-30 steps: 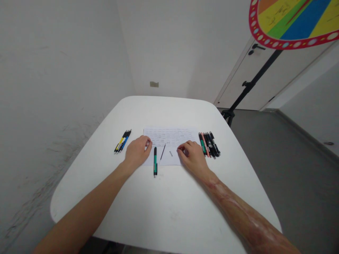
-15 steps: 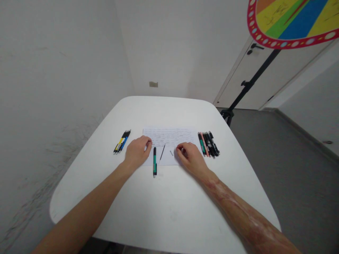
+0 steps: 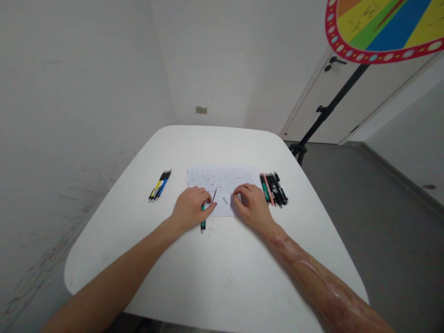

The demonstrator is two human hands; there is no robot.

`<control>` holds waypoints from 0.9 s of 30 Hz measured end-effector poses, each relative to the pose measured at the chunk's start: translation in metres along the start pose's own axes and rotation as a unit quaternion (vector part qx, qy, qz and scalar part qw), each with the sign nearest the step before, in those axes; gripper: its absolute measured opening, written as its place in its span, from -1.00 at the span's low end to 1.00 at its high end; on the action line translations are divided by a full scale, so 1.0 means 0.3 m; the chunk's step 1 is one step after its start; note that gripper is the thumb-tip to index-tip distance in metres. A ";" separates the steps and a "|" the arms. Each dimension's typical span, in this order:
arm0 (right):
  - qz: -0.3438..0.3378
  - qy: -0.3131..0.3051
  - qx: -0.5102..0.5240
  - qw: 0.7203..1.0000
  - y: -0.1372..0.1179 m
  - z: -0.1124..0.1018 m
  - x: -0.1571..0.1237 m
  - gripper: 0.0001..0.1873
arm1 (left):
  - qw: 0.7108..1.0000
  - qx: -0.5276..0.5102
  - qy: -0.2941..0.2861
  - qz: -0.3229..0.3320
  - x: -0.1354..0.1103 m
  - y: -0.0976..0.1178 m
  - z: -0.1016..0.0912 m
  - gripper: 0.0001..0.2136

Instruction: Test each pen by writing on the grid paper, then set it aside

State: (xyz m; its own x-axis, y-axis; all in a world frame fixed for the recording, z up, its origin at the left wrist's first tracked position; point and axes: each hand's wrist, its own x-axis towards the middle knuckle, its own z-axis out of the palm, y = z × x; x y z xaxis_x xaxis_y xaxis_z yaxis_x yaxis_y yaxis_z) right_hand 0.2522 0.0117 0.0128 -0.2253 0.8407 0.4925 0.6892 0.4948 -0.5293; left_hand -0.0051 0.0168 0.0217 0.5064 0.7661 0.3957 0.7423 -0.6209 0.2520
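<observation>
The step in hand seems to be the left hand's (image 3: 192, 207) reach to the thin refill (image 3: 214, 194), which lies aslant on the paper (image 3: 222, 211), between the two hands. The thumb and the index finger of this hand are at the refill with a gap between their tips; I cannot tell if they already touch it, because its lower end is hidden. The same hand covers the upper part of the green pen (image 3: 203, 225), whose lower end shows on the tabletop (image 3: 225, 263), just off the near edge of the paper; whether the hand touches this pen is also not clear. The right hand (image 3: 253, 203) rests loosely curled at the right part of the paper, and no thing is seen in it. A small grey piece, perhaps a spring (image 3: 225, 200), lies between the right hand and the refill. In my judgement, the next move calls for a light pinch of thumb and finger, since the refill is thin and can roll easily. What stands in the way is mostly near: the pen under the left palm could be pushed aside, and the spring is small enough to be swept away. Farther out, the left pens (image 3: 160, 186) lie well apart from the left hand, while the right pens (image 3: 274, 189) lie just beside the right hand and could be knocked by its outer side.
</observation>
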 end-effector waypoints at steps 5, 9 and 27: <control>-0.002 -0.004 0.000 1.000 -0.009 -0.002 -0.001 -0.91 | 1.000 0.005 -0.017 -0.013 0.001 0.001 0.003 -0.79; -0.038 -0.029 0.006 0.999 -0.017 -0.003 -0.007 -0.93 | 0.999 0.032 -0.019 -0.013 0.006 0.008 -0.004 -0.79; -0.093 -0.075 -0.026 0.992 -0.028 0.008 -0.005 -0.85 | 0.978 0.164 -0.123 -0.038 0.103 0.057 -0.024 -0.91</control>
State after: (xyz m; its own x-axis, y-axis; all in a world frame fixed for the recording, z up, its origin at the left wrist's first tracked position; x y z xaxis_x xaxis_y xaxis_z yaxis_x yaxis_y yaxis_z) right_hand 0.2452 0.0068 0.0149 -0.4493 0.7608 0.4683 0.6601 0.6359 -0.3999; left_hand 0.0201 0.0288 0.0447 0.5048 0.8496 0.1530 0.8621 -0.5051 -0.0398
